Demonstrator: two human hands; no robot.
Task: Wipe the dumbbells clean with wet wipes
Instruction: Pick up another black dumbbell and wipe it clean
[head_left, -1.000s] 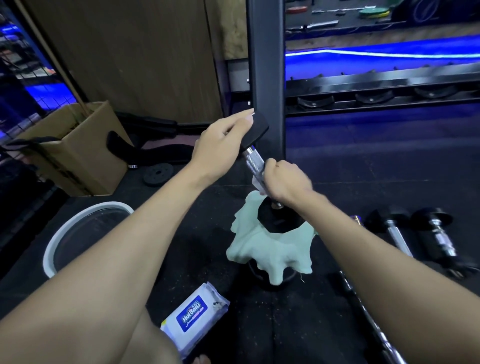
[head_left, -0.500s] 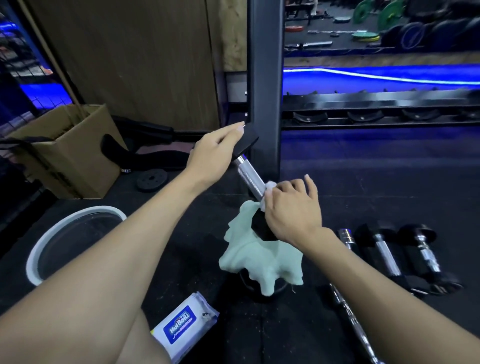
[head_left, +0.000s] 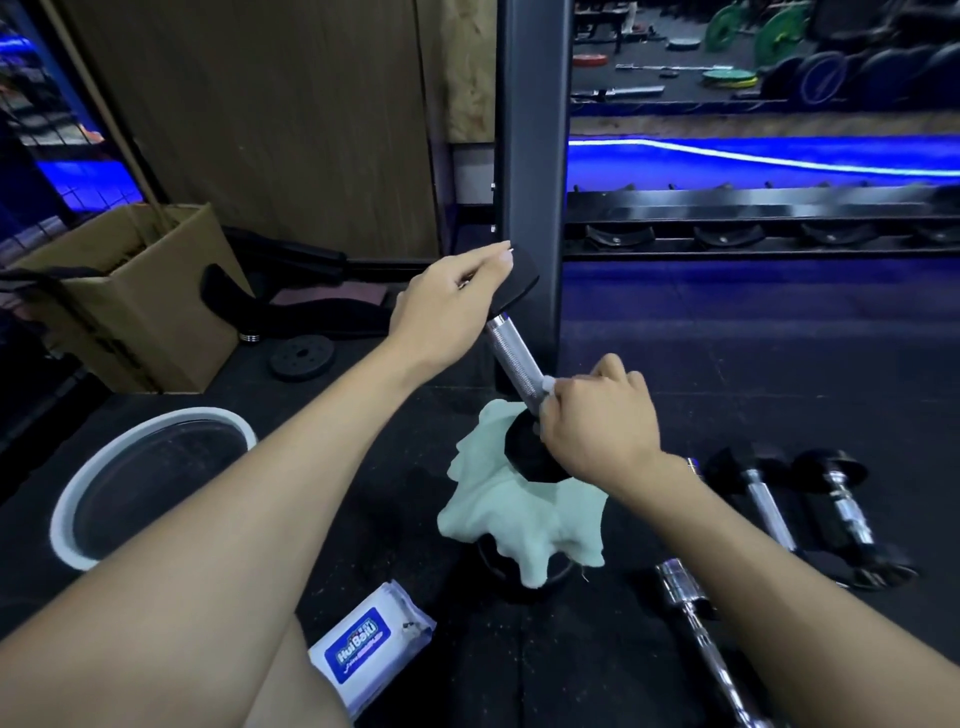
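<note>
A person's left hand (head_left: 447, 306) grasps the upper black head of a tilted dumbbell (head_left: 517, 358) while the right hand (head_left: 597, 421) pinches a white wet wipe (head_left: 546, 385) against its steel handle, the lower head resting on a pale green cloth (head_left: 498, 514) on the floor. Wiping appears mid-course: right of the cloth, more dumbbells (head_left: 810, 514) lie waiting, their state unclear, and a wipes pack (head_left: 363, 649) sits nearer the camera.
</note>
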